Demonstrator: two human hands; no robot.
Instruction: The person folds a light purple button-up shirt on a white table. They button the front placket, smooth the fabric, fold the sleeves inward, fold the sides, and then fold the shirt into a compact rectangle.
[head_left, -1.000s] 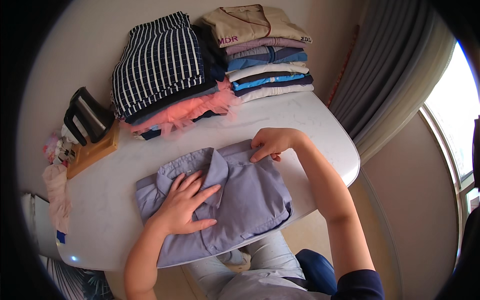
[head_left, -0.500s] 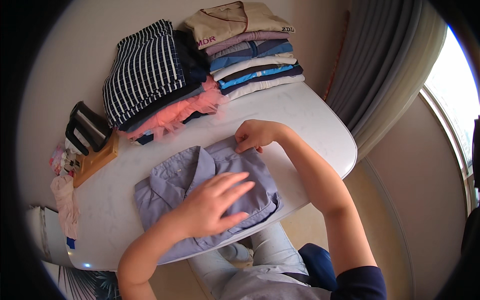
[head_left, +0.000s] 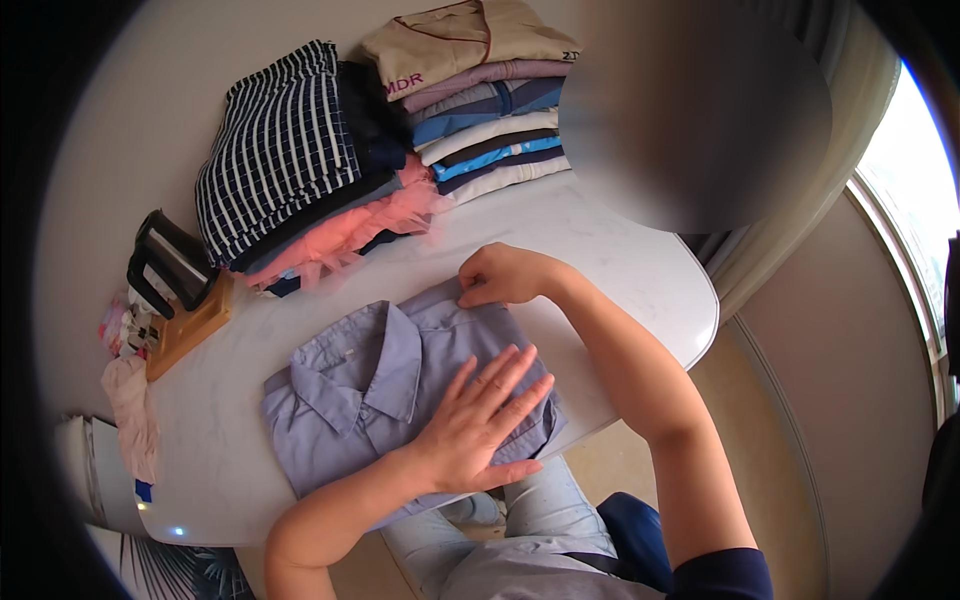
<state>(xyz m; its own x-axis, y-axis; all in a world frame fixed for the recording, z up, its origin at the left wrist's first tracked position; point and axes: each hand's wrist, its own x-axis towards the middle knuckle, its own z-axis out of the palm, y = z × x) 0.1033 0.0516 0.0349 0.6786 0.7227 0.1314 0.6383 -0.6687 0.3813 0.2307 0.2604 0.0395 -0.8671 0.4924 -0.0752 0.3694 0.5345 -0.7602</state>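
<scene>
A folded grey-lavender collared shirt (head_left: 350, 425) lies on the white table close to me, its collar facing up and toward the far left. My left hand (head_left: 485, 415) rests on the front of the shirt with fingers spread. At the shirt's far right edge, near the shoulder, my right hand (head_left: 505, 275) has its fingers curled and pinches the cloth. The left forearm crosses over the lower part of the shirt and hides some of it.
A tall stack of folded clothes (head_left: 490, 125) stands at the back. Beside it is another pile topped by striped checked cloth (head_left: 280, 150), with coral tulle below. A black-handled kettle (head_left: 175, 260) sits on a wooden tray (head_left: 190, 335) at the left. The table's rounded edge (head_left: 712, 310) is at right.
My left hand has moved right across the shirt and spread its fingers flat. My right hand stays at the shirt's far edge. A blurred round patch now covers the upper right.
</scene>
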